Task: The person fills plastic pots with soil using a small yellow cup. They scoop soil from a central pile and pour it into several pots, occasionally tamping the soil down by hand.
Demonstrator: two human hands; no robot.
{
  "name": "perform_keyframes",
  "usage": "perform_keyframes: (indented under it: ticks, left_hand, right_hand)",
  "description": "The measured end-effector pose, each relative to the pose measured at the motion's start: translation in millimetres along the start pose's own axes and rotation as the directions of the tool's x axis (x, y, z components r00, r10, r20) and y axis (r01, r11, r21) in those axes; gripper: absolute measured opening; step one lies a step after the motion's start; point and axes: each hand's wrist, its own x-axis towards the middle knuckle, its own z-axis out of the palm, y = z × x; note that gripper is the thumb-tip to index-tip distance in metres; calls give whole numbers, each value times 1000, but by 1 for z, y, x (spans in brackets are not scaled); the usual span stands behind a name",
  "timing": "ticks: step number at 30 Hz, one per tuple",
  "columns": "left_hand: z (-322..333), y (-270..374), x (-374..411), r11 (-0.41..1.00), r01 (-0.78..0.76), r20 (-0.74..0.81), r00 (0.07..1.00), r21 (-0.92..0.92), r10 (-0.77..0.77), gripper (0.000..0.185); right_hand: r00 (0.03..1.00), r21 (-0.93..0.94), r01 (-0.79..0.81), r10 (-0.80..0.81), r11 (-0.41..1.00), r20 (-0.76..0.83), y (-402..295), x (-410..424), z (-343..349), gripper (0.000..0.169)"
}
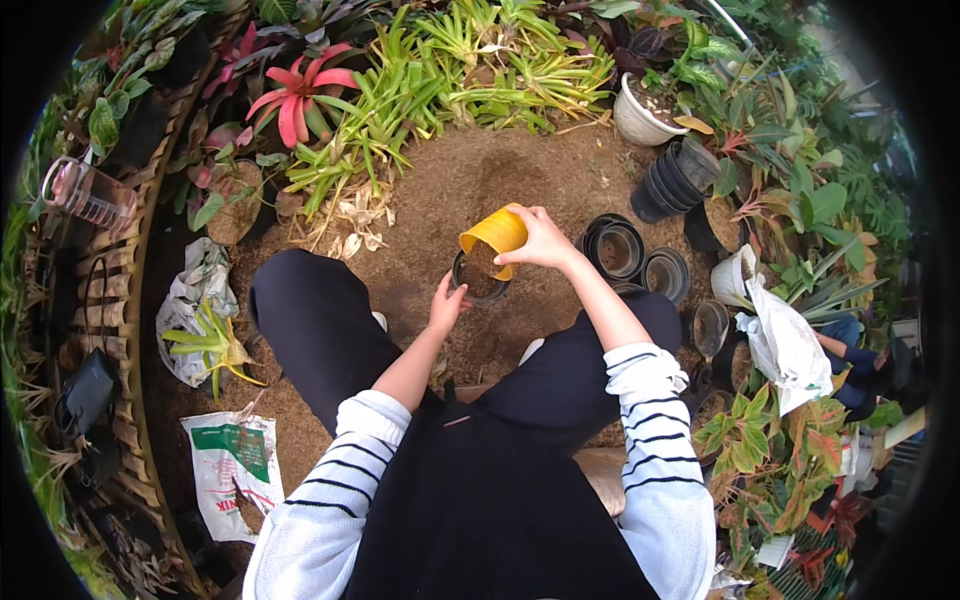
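My right hand (541,238) holds a yellow plastic container (498,231) tipped over a small black plant pot (491,297). Brown soil (477,271) shows at the container's mouth and in the pot. The fingers of my left hand (448,301) are on the pot's left rim and side. The pot is in front of me, above brown, loose ground. Part of its rim is hidden behind the container.
Empty black pots (616,251) and a leaning pot stack (675,181) are at the right, near a white pot (646,116). Bromeliads (442,82) lie ahead. An opened sack (232,472) is at lower left, a slatted bamboo bench (124,330) at far left. Another person's arm (832,344) shows at right.
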Motion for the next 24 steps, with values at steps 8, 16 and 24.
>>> perform_keyframes:
  ticks: [8, 16, 24]
  left_hand:
    - [0, -3, 1, 1000, -11, 5, 1000, -6, 11, 56]
    - [0, -1, 1, 1000, -7, 14, 1000, -5, 7, 56]
    - [0, 1, -2, 1000, 5, 6, 1000, -1, -5, 55]
  right_hand:
    - [999, -113, -37, 41, 993, 35, 1, -1, -2, 105]
    - [999, -70, 13, -10, 997, 41, 2, 0, 2, 104]
    - [998, -66, 65, -65, 996, 3, -5, -3, -3, 103]
